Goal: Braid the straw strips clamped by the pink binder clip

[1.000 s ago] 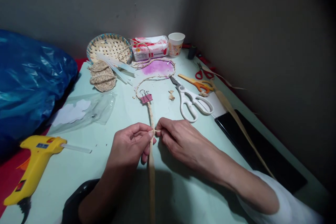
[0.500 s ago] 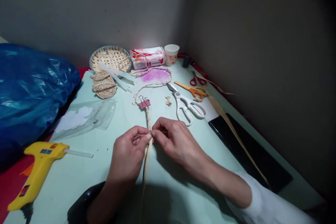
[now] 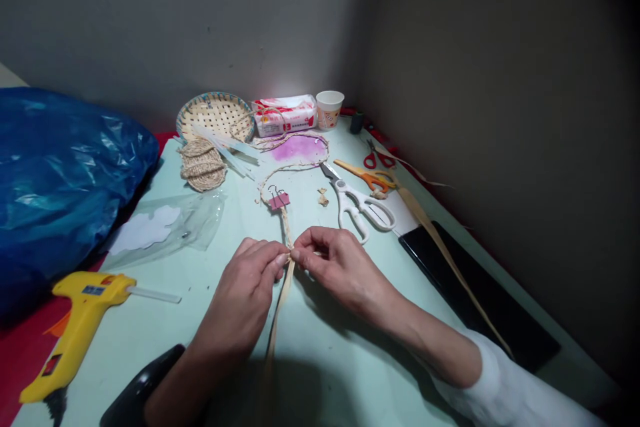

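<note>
Where the braided cord (image 3: 286,227) ends toward the wearer, L hand (image 3: 245,297) and R hand (image 3: 345,270) meet fingertip to fingertip, grip pinched on its near end; which strand each has is too small to tell. Cord lies on the table (image 3: 245,207), running from the hands up to a pink binder clip (image 3: 279,201), then curving off past it. A pale loose strip (image 3: 283,290) trails from the pinch toward the wearer.

Step looks like crossing strands into the plait. To do it well, prob. best to pinch close to the last crossing, pull w/ even tension vs. the clip, lay the strip flat, no twists, & snug each turn. Slack there would likely leave gaps.

Writing: red-and-white pack (image 3: 285,117) at back has red characters, too sm. to read; ditto print on the paper cup (image 3: 330,111). Yellow glue gun (image 3: 83,327) has a blue label (image 3: 93,291), illegible. No brand legible.
</note>
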The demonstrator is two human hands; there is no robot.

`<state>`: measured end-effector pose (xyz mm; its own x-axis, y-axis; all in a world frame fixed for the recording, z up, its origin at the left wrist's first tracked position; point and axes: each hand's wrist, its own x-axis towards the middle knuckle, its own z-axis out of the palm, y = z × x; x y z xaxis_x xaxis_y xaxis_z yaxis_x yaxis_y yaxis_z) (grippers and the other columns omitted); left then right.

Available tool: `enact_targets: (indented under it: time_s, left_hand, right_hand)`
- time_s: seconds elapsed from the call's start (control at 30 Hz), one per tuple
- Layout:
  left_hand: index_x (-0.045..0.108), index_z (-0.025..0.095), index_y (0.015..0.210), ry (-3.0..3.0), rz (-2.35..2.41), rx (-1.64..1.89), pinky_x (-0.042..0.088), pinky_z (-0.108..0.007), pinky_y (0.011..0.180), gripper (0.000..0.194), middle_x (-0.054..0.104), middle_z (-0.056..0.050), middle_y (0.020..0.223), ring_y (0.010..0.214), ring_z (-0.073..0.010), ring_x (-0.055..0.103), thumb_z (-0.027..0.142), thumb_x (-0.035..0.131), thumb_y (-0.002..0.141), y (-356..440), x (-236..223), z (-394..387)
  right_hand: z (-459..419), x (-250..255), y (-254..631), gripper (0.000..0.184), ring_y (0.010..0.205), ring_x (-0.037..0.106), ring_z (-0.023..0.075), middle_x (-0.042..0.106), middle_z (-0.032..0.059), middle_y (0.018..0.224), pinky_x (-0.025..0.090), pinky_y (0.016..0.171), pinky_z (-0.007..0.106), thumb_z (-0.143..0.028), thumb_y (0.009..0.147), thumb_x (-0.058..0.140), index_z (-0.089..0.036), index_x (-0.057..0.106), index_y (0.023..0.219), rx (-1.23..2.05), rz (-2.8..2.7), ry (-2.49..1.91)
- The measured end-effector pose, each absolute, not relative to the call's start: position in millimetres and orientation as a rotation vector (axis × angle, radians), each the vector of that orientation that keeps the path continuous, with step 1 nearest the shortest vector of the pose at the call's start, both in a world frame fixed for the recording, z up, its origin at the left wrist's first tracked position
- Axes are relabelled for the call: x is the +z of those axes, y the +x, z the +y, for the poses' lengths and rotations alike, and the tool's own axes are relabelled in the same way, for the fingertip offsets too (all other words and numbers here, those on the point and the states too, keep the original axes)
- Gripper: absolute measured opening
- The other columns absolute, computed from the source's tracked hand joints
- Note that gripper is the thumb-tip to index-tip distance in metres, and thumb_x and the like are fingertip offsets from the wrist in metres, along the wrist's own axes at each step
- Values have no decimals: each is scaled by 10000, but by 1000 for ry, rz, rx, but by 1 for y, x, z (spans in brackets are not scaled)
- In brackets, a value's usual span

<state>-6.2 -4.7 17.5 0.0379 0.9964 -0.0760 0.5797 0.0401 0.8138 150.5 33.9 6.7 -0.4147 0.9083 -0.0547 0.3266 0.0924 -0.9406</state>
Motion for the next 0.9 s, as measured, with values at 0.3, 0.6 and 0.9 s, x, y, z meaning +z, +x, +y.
enact_targets:
  time_s: [0.3,0.6,0.9]
  left_hand:
    - [531,184,722,1146,1424,737,210,-221,468,384,302,60,575,515,-100,263,555,560,812,-14,-7,4]
    - [590,164,707,1104,1482,769,173,-207,457,430,356,55,559,494,-82,240,583,682,680,-17,-23,9]
    - [640,198,720,1283,1660,820,421,-236,645,347,561,5,627,733,-209,539,528,706,635,-21,-21,7]
  right_hand:
    - [35,10,152,162,586,491,87,607,-11,634,306,554,199,-240,835,542,-150,655,760,1201,-1874,-1242]
    - [27,14,152,215,680,599,133,710,40,760,371,605,213,-169,821,480,-166,693,846,1040,-1943,-1302]
    - [13,19,144,184,684,632,207,705,78,843,385,562,298,-229,816,499,-159,635,917,642,-2289,-1419]
